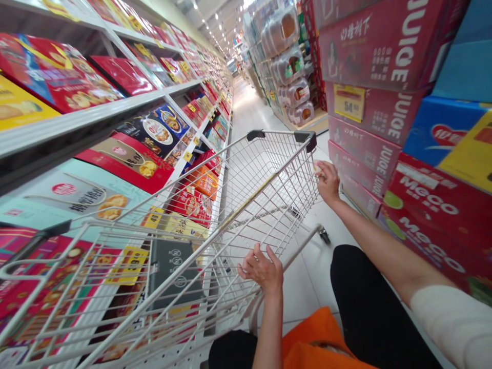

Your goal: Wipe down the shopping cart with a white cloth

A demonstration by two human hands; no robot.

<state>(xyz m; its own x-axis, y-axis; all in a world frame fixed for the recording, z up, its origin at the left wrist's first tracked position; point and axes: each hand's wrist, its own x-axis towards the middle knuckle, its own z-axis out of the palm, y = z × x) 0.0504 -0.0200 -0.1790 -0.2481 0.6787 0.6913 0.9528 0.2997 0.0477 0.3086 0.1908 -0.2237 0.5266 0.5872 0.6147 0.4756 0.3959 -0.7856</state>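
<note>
A wire shopping cart (230,205) stands in a supermarket aisle, seen tilted, with its basket holding nothing. My left hand (261,270) grips the wire side of the cart near me, fingers curled over the wires. My right hand (326,180) reaches further ahead to the cart's side rim near its far corner. Its fingers are pinched round a small pale thing I cannot make out.
Shelves (115,110) of red and coloured biscuit gift boxes (61,77) run along the left. Stacked red juice cartons (380,56) and blue and yellow boxes (449,133) rise close on the right. The white tiled aisle floor (249,107) runs ahead past bottled drink packs (292,66).
</note>
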